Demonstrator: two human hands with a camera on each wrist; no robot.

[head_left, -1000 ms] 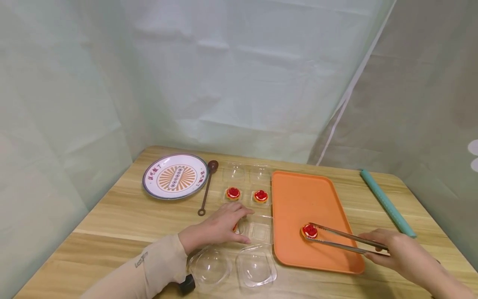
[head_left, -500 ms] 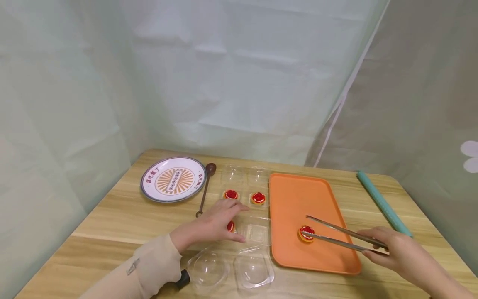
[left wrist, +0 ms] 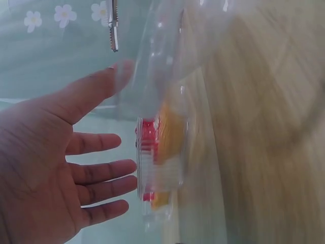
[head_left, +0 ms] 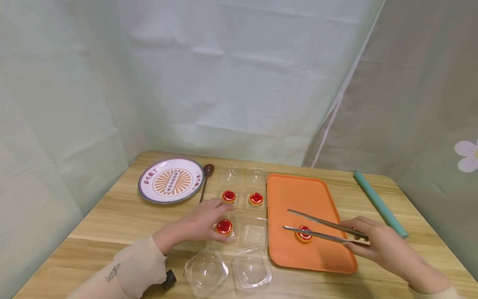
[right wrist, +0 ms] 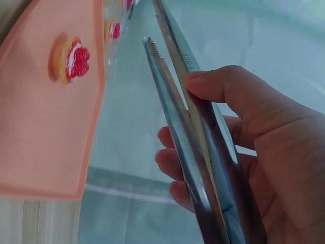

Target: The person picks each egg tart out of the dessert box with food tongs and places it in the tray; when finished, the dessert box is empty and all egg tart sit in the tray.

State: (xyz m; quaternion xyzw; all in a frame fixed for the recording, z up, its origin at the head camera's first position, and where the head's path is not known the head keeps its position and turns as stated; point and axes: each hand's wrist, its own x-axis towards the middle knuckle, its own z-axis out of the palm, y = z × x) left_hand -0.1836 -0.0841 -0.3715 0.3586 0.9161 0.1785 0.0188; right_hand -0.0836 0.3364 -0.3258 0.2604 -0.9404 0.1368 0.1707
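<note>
My right hand [head_left: 377,245] grips metal tongs [head_left: 328,237] above the orange tray [head_left: 298,191]; their tips stand apart with nothing between them. On the tray sits a small tart [right wrist: 71,61] with a red topping, partly behind one tong arm in the head view. My left hand [head_left: 198,222] is beside another red-topped tart [head_left: 225,227] in a clear plastic box, fingers spread and fairly straight. In the left wrist view, the left palm [left wrist: 45,168] faces that clear box [left wrist: 162,173]; whether the fingertips touch it I cannot tell.
Farther back, two more tarts [head_left: 256,199] sit in clear boxes with raised lids [head_left: 230,176]. Nearer me lie clear lids [head_left: 206,272]. A patterned plate [head_left: 145,189] and brown spoon [head_left: 208,169] are at the left. A teal roll [head_left: 381,203] lies right of the tray.
The tongs have let go of the tart on the tray and moved up and left over it. My left hand has shifted left, leaving the boxed tart more visible.
</note>
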